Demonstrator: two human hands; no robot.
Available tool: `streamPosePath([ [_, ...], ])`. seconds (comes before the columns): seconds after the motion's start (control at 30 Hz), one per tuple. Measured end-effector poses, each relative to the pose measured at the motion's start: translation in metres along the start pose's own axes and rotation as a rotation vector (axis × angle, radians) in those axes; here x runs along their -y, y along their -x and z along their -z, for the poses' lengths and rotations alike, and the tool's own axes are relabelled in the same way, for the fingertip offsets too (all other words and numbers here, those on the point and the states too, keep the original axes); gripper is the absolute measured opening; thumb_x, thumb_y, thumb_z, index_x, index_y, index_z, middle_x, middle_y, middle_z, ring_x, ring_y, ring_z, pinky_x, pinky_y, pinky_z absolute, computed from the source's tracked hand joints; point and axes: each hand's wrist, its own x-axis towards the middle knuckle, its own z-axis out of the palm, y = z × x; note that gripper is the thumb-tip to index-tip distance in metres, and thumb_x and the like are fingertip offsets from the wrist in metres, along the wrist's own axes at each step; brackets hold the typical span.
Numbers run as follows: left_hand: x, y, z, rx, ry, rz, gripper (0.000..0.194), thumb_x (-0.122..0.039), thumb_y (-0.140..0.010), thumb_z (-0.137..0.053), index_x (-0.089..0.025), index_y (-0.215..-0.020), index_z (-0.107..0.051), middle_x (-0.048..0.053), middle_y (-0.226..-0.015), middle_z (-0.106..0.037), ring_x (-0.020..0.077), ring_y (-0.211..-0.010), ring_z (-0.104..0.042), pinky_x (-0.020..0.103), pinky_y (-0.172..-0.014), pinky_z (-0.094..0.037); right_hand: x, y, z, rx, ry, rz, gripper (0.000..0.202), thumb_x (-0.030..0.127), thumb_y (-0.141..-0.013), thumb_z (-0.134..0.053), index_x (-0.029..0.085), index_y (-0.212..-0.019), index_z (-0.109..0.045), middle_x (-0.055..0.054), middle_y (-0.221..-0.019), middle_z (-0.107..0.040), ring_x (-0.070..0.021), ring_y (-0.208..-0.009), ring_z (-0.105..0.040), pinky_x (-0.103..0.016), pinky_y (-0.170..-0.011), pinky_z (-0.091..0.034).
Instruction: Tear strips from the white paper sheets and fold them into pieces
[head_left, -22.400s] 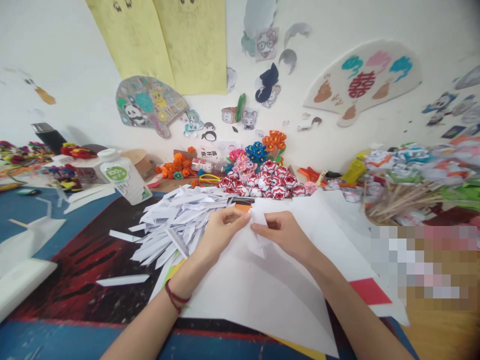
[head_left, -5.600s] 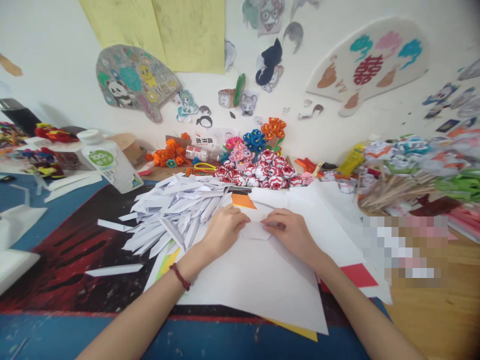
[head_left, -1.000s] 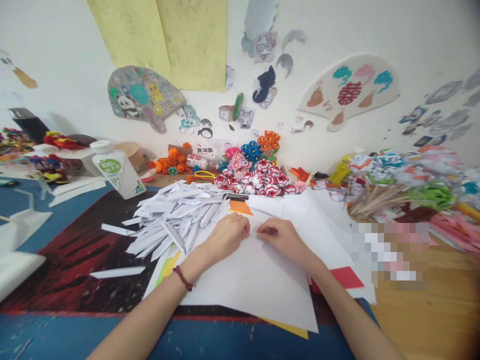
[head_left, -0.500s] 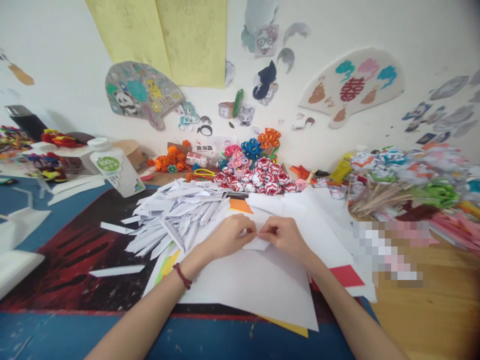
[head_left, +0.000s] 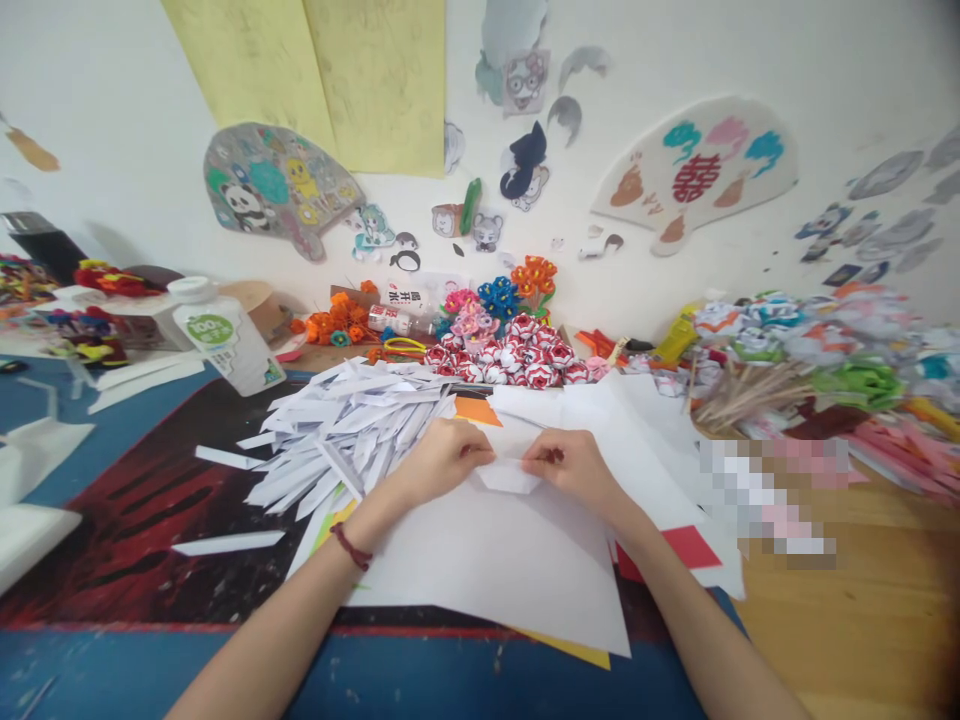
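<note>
A small folded white paper (head_left: 510, 476) is held between my two hands above large white sheets (head_left: 495, 560). My left hand (head_left: 450, 458) pinches its left end, fingertips pressed together. At its right end, my right hand (head_left: 568, 465) pinches the paper in the same way. The hands are a short gap apart. To the left of my left hand lies a heap of folded white paper strips (head_left: 352, 425). An orange piece of paper (head_left: 478, 411) rests just beyond the hands.
A white bottle (head_left: 225, 340) stands at the back left. Red-and-white paper flowers (head_left: 525, 355) are heaped behind the sheets. Thin sticks (head_left: 750, 395) and more paper flowers (head_left: 780, 325) lie at the right. One single strip (head_left: 229, 544) lies on the dark mat (head_left: 157, 500).
My hands have moved apart from each other, showing more of the small folded paper between them. The whole view has shifted slightly.
</note>
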Motion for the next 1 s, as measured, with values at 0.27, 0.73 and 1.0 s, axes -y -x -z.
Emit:
streamPosePath([
  [0.27,0.002,0.003,0.001,-0.329,-0.058,0.148,0.027,-0.038,-0.09,-0.048,-0.017,-0.089,-0.065,0.002,-0.084,-0.067,0.012,-0.066,-0.053,0.025,-0.064,-0.038,-0.002,-0.003,0.002,-0.145,-0.423,-0.199,0.027,0.041,-0.069,-0.072,0.016,-0.078,-0.067,-0.005,-0.066,-0.069,-0.0172,-0.058,-0.062,-0.03,-0.056,-0.049],
  [0.73,0.003,0.013,-0.001,0.11,-0.259,0.066,0.015,-0.028,-0.085,-0.054,-0.018,-0.076,-0.06,0.003,-0.078,-0.064,0.0166,-0.074,-0.057,0.026,-0.064,-0.035,0.002,-0.002,0.0,-0.018,-0.379,-0.186,0.035,0.044,-0.073,-0.068,0.017,-0.096,-0.068,-0.005,-0.079,-0.069,-0.0161,-0.066,-0.062,-0.027,-0.06,-0.049],
  [1.0,0.012,0.013,-0.009,0.114,-0.253,0.081,0.011,-0.025,-0.084,-0.055,-0.02,-0.089,-0.063,0.002,-0.079,-0.064,0.0164,-0.075,-0.057,0.026,-0.068,-0.039,-0.001,0.002,0.001,0.071,0.0,-0.152,0.012,0.027,-0.074,-0.064,0.018,-0.075,-0.072,-0.002,-0.071,-0.07,-0.0154,-0.062,-0.058,-0.026,-0.058,-0.043],
])
